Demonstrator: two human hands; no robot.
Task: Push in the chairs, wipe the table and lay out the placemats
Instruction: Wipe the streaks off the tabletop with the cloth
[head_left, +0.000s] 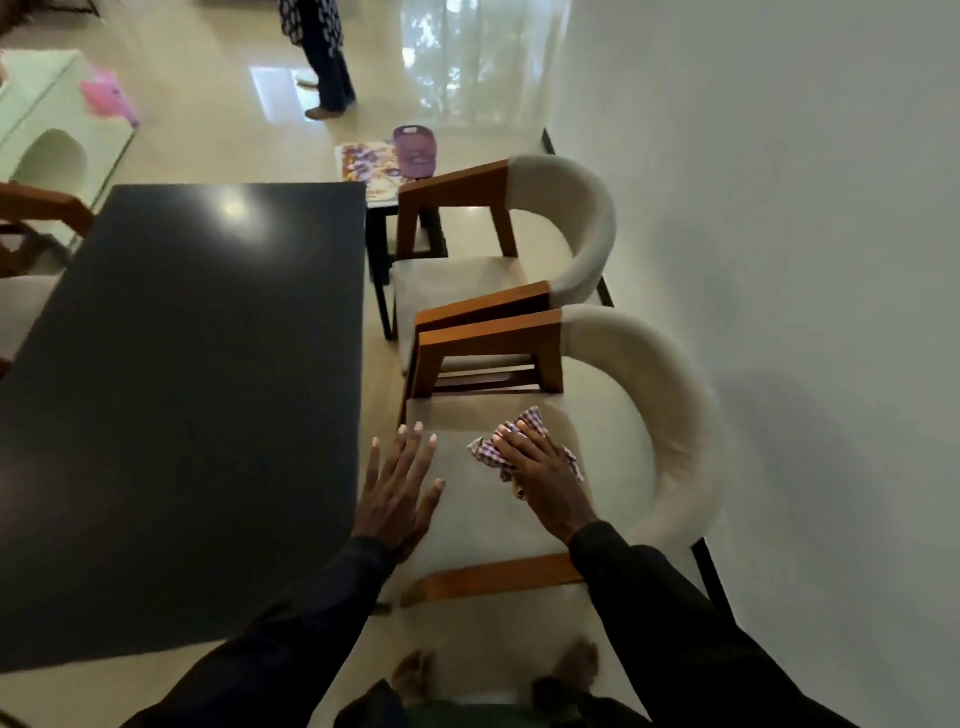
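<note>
A dark rectangular table (197, 374) fills the left of the view. Two chairs with cream curved backs and wooden arms stand pulled out along its right side: the near chair (670, 410) and the far chair (582, 223). My right hand (545, 478) lies flat, fingers straight, on a purple checked cloth (491, 449) on the near chair's seat. Over the seat's left edge my left hand (400, 488) is spread open, holding nothing. Patterned placemats (371, 166) and a purple one (413, 150) lie on a small stand past the table's far corner.
A white wall (779, 260) runs close behind the chairs on the right. Another wooden chair (36, 223) stands at the table's left side. A person (322, 57) stands on the glossy floor at the back. A white cabinet (57, 119) holds a pink object.
</note>
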